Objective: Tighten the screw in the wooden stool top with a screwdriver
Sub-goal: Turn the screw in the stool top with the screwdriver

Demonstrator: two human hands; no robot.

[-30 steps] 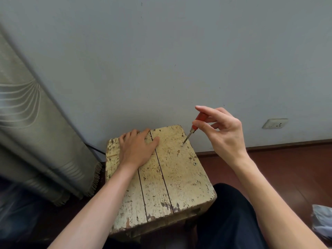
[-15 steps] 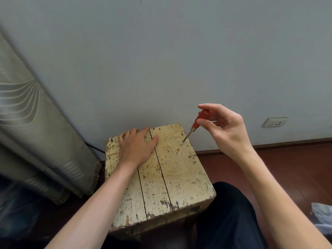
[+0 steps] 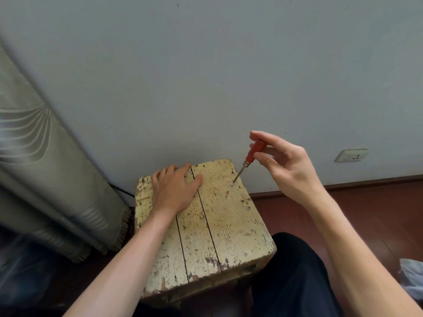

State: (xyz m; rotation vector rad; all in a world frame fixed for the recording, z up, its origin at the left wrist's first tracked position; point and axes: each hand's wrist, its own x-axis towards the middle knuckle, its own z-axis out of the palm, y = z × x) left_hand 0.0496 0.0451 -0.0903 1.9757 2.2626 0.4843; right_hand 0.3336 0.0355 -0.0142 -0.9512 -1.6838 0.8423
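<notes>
Head cam: my L hand [image 3: 176, 188] lies flat, fingers straight, on the stool top [image 3: 229, 225] at its 10 o'clock. R hand [image 3: 288, 165] pinches the red screwdriver [image 3: 251, 156] handle w/ thumb & fingers. Shaft tilted, tip on the screw [image 3: 232, 184] near the 1 o'clock corner.

- Worn cream wooden stool top [image 3: 231, 227], three planks, above a dark red floor [image 3: 366, 209].
- The left hand [image 3: 175, 188] lies flat on its far planks.
- The tip of a tilted screwdriver [image 3: 249, 160] meets a screw [image 3: 232, 184] near its right edge.
</notes>
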